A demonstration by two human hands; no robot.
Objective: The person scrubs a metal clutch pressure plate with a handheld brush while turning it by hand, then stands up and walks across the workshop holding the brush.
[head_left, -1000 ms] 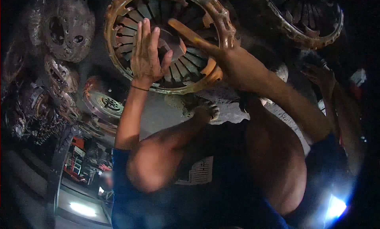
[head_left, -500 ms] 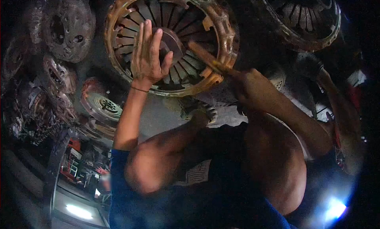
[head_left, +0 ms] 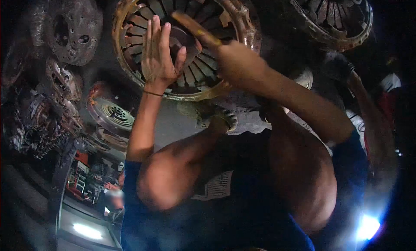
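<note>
My left hand (head_left: 161,56) is raised flat, fingers stretched out and thumb apart, in front of a rusty clutch pressure plate (head_left: 249,32). Behind its fingers a dark, thick round piece (head_left: 187,39) sits at the plate's centre; whether my palm touches it I cannot tell. Slotted spring fingers radiate around that centre inside the heavy rim. Wrapped around a brown wooden stick or handle (head_left: 195,27) with a yellow mark, my right hand (head_left: 240,62) is closed, right of the left one. The stick slants up-left across the plate, its tip near my left fingertips.
A second clutch pressure plate (head_left: 342,38) lies at upper right. Worn metal discs (head_left: 73,32) and jumbled parts (head_left: 39,112) are piled at left, with a ringed disc (head_left: 113,116) nearer. My knees (head_left: 162,184) are bent below. Another person's arm (head_left: 368,103) shows at right.
My right hand has moved left and up with the wooden stick, bringing its tip closer to my left hand. The left hand stays flat in nearly the same place.
</note>
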